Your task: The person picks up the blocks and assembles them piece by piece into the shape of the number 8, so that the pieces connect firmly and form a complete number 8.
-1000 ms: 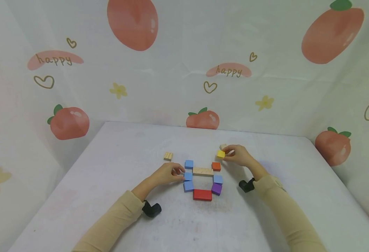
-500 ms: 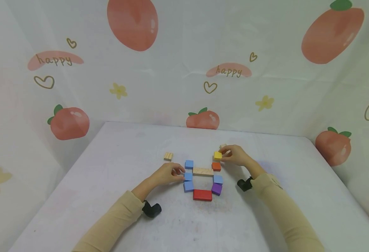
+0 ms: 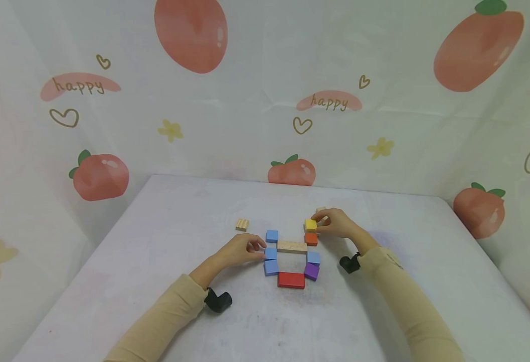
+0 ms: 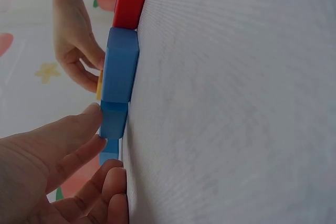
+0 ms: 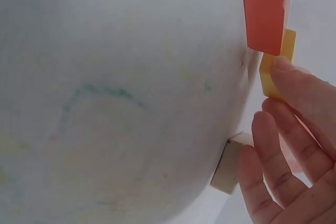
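My right hand [image 3: 336, 222] pinches a small yellow block [image 3: 310, 225] between thumb and fingers, just behind an orange-red block [image 3: 311, 239]. In the right wrist view the yellow block [image 5: 274, 74] shows above the table surface, right beside the orange-red block [image 5: 266, 14]. My left hand [image 3: 241, 249] rests at the left of the arrangement with fingers loosely bent. Its thumb tip is right at the middle blue block [image 3: 270, 253]. Another blue block [image 3: 271, 267] lies in front of that one, and a third blue block [image 3: 271, 236] behind.
A long wooden block [image 3: 291, 247] spans the middle, with a red block [image 3: 290, 280] at the front. On the right side are a blue block [image 3: 313, 258] and a purple block [image 3: 312, 271]. Plain wooden blocks lie behind: one left [image 3: 242, 224], one near the right hand [image 5: 231, 163].
My right hand has moved left and slightly toward the front with the yellow block, which now sits behind the orange-red block. The left hand has stayed in place.
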A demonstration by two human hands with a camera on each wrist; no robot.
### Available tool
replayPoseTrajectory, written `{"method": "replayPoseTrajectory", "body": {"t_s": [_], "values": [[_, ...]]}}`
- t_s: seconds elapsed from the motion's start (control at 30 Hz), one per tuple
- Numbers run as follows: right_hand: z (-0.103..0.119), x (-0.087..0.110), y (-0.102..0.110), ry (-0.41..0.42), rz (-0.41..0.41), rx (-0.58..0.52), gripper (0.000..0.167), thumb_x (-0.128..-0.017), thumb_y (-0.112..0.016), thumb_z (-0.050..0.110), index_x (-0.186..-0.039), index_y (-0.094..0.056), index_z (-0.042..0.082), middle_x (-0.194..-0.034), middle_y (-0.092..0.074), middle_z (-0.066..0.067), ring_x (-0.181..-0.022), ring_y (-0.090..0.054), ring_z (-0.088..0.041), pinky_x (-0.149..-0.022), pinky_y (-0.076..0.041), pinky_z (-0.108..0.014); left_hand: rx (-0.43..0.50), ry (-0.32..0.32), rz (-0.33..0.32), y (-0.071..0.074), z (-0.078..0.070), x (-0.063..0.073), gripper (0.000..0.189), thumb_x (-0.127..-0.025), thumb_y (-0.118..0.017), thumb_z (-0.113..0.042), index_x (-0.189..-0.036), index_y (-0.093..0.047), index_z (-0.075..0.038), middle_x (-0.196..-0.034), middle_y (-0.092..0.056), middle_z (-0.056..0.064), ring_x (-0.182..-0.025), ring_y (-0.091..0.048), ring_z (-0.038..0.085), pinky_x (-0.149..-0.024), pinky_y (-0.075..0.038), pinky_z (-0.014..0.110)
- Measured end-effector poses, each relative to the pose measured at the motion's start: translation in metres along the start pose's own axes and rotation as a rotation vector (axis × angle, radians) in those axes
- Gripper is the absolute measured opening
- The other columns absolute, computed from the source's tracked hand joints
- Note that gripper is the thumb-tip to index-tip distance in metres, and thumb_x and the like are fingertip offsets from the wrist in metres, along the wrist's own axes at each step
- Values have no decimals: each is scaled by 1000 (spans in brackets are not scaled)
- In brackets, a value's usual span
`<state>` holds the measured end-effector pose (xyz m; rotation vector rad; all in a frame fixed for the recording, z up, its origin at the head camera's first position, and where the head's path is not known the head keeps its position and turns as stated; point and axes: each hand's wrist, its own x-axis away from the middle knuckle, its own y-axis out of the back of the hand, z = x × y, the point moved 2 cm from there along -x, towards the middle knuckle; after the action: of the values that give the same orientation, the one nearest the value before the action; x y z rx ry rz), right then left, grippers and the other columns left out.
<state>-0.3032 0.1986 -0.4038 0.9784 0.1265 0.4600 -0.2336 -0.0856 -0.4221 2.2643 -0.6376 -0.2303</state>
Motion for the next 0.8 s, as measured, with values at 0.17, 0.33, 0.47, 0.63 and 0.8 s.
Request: {"method": "replayPoseTrajectory", "body": {"t_s": [0.17,0.33,0.47,0.63,0.8], "values": [[1,-2,0,26,8,21,32,-82,-70,12,-112,-65,2,-109,-64,-15,-91,-61,-26,-85,-52,-40,4,3,2,1,-1,0,25,-83,-70,-20,-104,-66,-7,-95,-65,8,-80,-56,11,-71,-47,22],[1,-5,-1,26,21,39,32,-82,-70,15,-112,-65,4,-110,-64,-14,-91,-60,-24,-84,-52,-38,10,14,5,1,-1,0,25,-83,-70,-20,-104,-66,-7,-95,-65,8,-80,-56,11,-71,-47,22],[1,-6,-2,31,31,39,32,-83,-70,15,-113,-65,4,-111,-64,-13,-91,-59,-23,-84,-52,-38,9,15,4,0,0,-1,24,-83,-70,-19,-103,-66,-7,-95,-65,8,-79,-55,11,-71,-47,22],[2,-6,-3,31,43,43,32,-83,-69,14,-113,-66,5,-111,-64,-12,-91,-58,-23,-84,-52,-37,8,23,2,-1,1,-1,24,-83,-70,-19,-103,-66,-8,-95,-65,7,-80,-55,11,-72,-47,22],[2,-5,-4,18,51,44,32,-84,-69,15,-114,-65,5,-113,-64,-13,-91,-58,-23,-84,-52,-37,7,13,-1,-1,1,-1,23,-83,-70,-18,-103,-66,-7,-93,-64,7,-78,-55,11,-70,-47,22]]}}
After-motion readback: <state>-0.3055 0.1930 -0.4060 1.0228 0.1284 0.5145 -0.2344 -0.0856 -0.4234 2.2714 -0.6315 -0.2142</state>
